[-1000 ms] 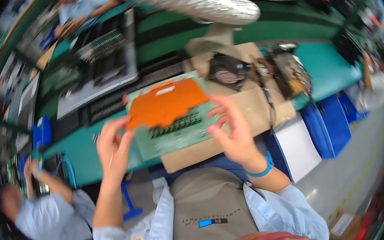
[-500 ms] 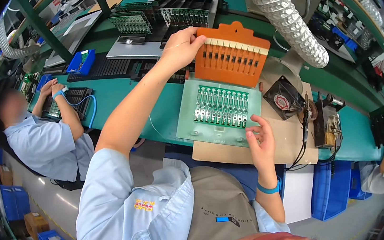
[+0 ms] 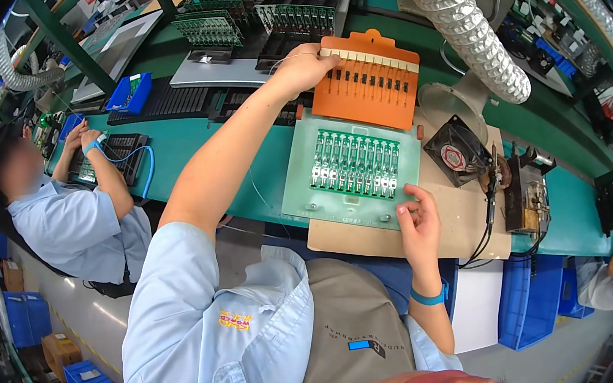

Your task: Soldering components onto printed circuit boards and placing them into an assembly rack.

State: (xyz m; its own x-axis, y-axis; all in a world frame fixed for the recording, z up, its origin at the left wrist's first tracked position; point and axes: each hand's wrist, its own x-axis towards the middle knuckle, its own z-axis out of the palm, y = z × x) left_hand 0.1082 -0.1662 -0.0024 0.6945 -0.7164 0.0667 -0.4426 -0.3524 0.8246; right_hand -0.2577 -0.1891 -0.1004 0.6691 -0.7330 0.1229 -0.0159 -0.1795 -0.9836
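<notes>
A pale green fixture plate (image 3: 295, 193) lies on the bench before me, with a panel of several narrow green circuit boards (image 3: 355, 164) set in its middle. At its far edge stands an orange flap (image 3: 346, 106), raised and leaning back. A cream strip and a row of small dark parts run across the flap's face. My left hand (image 3: 303, 69) grips the flap's upper left corner, thumb on the near face. By the fixture's near right corner is my right hand (image 3: 422, 227), fingers loosely bent and apart, holding nothing; whether it touches the plate I cannot tell.
Brown board (image 3: 472, 228) lies under the fixture. To the right stand a black fan (image 3: 457, 150) and a soldering station (image 3: 528, 199) with cables. A silver duct (image 3: 455, 28) hangs above. Racks of circuit boards (image 3: 294, 24) stand behind. A co-worker (image 3: 72, 212) sits at left.
My left hand has moved a little right and away from me, and the orange flap has tilted further back. My right hand has barely moved.
</notes>
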